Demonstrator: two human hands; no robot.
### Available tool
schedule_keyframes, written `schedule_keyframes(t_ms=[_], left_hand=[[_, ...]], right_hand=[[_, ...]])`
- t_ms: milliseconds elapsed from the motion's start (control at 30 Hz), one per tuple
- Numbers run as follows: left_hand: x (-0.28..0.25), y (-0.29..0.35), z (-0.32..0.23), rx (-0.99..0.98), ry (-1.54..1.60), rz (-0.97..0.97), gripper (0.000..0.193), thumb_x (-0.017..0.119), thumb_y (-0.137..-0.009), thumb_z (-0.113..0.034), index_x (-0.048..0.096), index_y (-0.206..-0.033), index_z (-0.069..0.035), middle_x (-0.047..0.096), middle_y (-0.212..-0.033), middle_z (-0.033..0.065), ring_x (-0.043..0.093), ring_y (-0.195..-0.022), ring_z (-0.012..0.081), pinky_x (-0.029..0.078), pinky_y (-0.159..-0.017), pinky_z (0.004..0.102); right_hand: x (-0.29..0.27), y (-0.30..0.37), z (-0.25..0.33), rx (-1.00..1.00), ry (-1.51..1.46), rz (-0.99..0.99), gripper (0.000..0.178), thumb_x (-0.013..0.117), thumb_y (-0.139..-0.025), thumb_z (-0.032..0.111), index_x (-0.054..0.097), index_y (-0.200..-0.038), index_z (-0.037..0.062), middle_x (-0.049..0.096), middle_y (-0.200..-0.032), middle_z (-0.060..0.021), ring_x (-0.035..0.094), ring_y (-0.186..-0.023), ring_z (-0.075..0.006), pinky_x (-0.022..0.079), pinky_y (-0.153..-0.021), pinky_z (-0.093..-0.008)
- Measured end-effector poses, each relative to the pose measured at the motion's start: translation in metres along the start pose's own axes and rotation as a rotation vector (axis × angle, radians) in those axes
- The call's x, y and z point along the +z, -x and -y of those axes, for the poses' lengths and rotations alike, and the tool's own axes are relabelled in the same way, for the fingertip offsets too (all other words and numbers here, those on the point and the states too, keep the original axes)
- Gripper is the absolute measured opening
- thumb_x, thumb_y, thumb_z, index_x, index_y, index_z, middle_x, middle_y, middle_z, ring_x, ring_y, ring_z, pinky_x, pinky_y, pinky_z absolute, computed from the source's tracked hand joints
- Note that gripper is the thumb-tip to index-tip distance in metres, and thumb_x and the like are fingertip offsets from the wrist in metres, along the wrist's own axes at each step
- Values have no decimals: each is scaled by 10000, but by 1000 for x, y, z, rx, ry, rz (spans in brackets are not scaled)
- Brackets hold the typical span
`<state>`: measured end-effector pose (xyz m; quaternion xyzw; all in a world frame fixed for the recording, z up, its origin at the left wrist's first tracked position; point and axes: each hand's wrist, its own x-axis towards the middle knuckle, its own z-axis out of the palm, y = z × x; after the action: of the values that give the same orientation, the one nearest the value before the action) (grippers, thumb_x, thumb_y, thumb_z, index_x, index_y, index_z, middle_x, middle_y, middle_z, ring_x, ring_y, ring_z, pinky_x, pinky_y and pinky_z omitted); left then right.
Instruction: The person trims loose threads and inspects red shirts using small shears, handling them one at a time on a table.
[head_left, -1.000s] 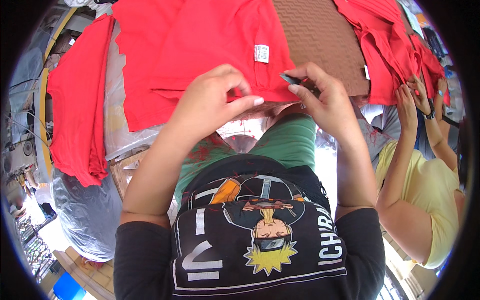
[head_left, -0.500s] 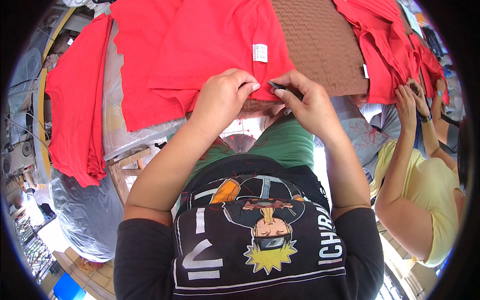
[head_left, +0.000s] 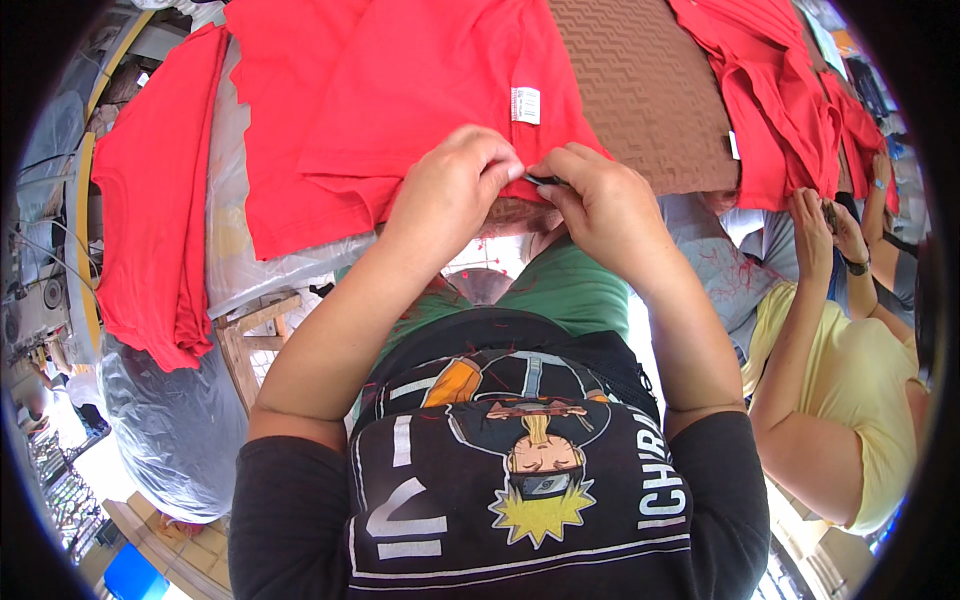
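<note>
A red garment (head_left: 440, 90) with a small white label (head_left: 525, 104) lies flat on the table before me. My left hand (head_left: 450, 190) pinches its near hem, fingers closed on the cloth. My right hand (head_left: 600, 205) meets it at the same spot and grips a small dark tool (head_left: 545, 180), whose tip touches the hem between the two hands. Both forearms come up from my black printed shirt.
A brown textured mat (head_left: 650, 90) covers the table to the right. More red garments hang at the left (head_left: 150, 200) and lie piled at the far right (head_left: 780, 110). A person in a yellow top (head_left: 860, 390) works at my right. Plastic-wrapped bundles (head_left: 170, 420) sit lower left.
My two hands have drawn together at the hem. The left hand, which lay flat on the cloth, now pinches it; the right hand with the tool moved left to meet it.
</note>
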<state>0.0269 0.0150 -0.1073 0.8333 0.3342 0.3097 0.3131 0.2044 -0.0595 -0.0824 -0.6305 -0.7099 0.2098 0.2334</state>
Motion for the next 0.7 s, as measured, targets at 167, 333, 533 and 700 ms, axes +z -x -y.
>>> schedule_keyframes(t_ms=[167, 333, 533, 700], left_hand=[[-66, -3, -22, -111, -130, 809, 194, 678, -852, -198, 663, -932, -22, 655, -863, 104, 640, -803, 260, 489, -703, 350], [-27, -2, -5, -142, -52, 143, 267, 729, -812, -211, 653, -984, -21, 641, -962, 113, 638, -836, 257, 502, -745, 352], [4, 3, 7, -220, -133, 48, 241, 751, -790, -201, 668, -916, -13, 611, -1000, 111, 632, -893, 248, 512, -771, 353], [-49, 6, 15, -132, 141, 415, 188, 743, -798, -183, 681, -861, -16, 642, -961, 101, 644, -833, 209, 506, -748, 320]], right_hand=[[-13, 3, -3, 10, -60, -108, 212, 652, -825, 104, 623, -1027, 49, 652, -944, -160, 640, -827, -360, 508, -708, -422], [1, -4, -6, 83, -283, -123, 251, 670, -825, 108, 615, -1057, 29, 664, -922, -193, 657, -863, -351, 508, -744, -406], [11, -4, -13, 121, -339, -120, 254, 674, -831, 112, 613, -1062, 24, 677, -934, -194, 665, -877, -336, 510, -759, -395], [9, -4, -12, 160, -353, -89, 247, 671, -843, 107, 612, -1068, 21, 682, -932, -183, 672, -870, -308, 511, -757, -381]])
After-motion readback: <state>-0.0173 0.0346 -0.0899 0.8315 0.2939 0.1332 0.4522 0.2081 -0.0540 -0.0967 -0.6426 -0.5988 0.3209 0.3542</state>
